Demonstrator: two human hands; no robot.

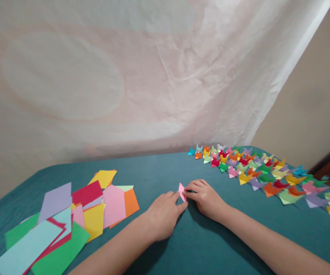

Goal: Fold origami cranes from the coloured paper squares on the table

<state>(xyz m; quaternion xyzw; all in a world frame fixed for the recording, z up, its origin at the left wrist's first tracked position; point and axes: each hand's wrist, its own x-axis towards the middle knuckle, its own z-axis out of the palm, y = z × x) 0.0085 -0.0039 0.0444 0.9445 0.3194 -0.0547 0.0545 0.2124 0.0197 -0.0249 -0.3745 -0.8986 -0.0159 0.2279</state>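
A small folded piece of pink paper (181,191) is between my two hands at the middle of the table. My left hand (165,214) is at its left side, with fingertips and thumb closed on the paper's edge. From the right, my right hand (206,198) pinches the other edge of the paper with thumb and fingers. Parts of the paper are hidden behind the fingertips.
Loose coloured paper sheets, such as a pink one (114,206) and a green one (64,252), lie overlapping on the left. Several rows of small folded paper birds (233,172) stand on the right. A pale cloth (142,84) hangs behind the teal-covered table (153,172).
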